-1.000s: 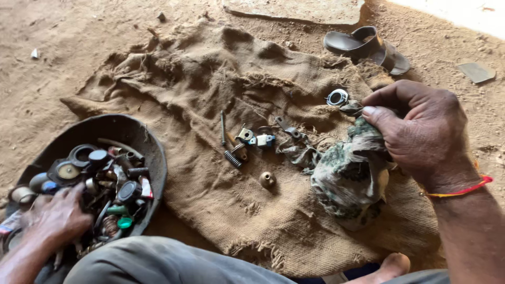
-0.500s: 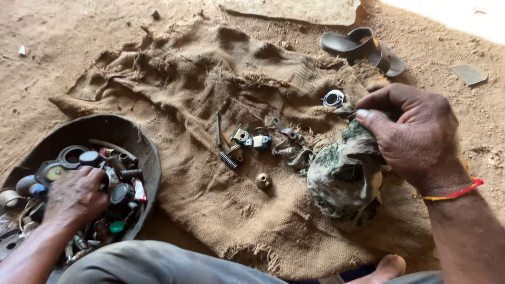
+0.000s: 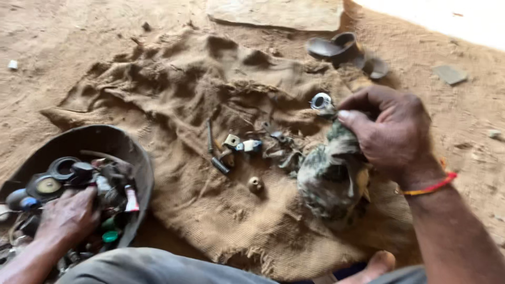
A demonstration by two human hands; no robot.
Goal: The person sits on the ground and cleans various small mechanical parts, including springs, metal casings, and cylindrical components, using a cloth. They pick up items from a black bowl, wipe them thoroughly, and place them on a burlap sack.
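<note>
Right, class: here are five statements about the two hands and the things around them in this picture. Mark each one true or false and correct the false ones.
1. The left hand is down in the dark bowl of small parts. True.
2. The right hand has its grip on a mottled cloth bundle. True.
3. The sacking lies on a wooden table. False: it lies on sandy ground.
4. The bowl is empty. False: it holds caps, rings and other bits.
5. Small metal parts lie loose on the sacking. True.
</note>
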